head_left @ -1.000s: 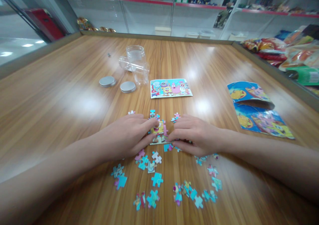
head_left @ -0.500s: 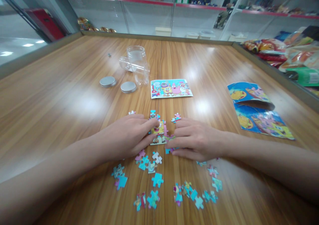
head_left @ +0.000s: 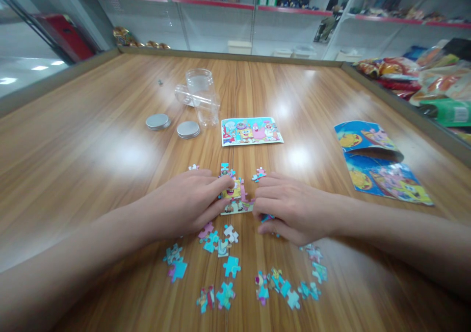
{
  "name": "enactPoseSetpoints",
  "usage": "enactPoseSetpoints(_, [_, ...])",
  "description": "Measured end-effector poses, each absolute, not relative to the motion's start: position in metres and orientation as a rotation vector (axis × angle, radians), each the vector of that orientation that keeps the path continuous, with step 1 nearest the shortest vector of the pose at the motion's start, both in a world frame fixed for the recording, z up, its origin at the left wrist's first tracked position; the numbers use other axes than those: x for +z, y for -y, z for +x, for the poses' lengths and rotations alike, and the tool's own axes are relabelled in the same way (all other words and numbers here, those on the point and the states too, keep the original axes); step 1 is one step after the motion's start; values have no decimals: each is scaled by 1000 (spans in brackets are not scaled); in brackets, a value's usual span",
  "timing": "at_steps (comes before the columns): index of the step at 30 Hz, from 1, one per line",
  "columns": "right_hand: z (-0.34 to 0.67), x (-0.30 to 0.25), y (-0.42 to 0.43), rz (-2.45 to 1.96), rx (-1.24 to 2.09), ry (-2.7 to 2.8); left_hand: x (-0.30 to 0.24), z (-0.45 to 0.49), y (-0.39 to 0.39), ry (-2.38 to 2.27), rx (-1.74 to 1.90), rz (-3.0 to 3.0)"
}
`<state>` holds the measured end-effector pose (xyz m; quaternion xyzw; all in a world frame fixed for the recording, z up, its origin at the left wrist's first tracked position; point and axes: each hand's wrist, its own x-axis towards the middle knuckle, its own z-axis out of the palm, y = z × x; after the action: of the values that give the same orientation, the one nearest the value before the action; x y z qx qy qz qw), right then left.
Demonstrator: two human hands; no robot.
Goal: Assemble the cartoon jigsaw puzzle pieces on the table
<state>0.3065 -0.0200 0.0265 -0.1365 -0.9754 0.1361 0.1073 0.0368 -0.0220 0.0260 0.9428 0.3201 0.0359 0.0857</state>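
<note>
A small joined cluster of puzzle pieces [head_left: 235, 197] lies on the wooden table [head_left: 91, 145] between my two hands. My left hand [head_left: 187, 202] rests palm down with its fingertips pressed on the cluster's left side. My right hand [head_left: 290, 209] is curled beside the cluster's right edge, fingers bent over a blue loose piece [head_left: 267, 218]. Several loose cyan and pink pieces [head_left: 231, 266] are scattered on the near side of my hands. A few more pieces [head_left: 259, 174] lie just beyond my fingers.
A printed reference picture [head_left: 251, 131] lies farther back. Behind it stand clear plastic jars [head_left: 201, 96] and two metal lids [head_left: 188, 129]. Colourful torn packaging [head_left: 379, 163] lies at right. Snack bags [head_left: 434, 82] crowd the right edge; shelves line the back.
My right hand has drawn back toward me and curled its fingers more tightly over a blue piece. My left hand has stayed on the cluster.
</note>
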Motion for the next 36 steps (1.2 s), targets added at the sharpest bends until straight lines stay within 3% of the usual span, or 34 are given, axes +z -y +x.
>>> enactPoseSetpoints(7, [309, 20, 16, -395, 513, 2814, 27, 37, 23, -956, 107, 2807])
enactPoseSetpoints(13, [309, 12, 6, -543, 782, 2403, 25, 36, 22, -959, 89, 2828])
enactPoseSetpoints(27, [309, 5, 3, -682, 697, 2199, 26, 38, 22, -954, 120, 2829])
enactPoseSetpoints(36, [310, 6, 4, -771, 683, 2215, 29, 35, 24, -793, 362, 2942])
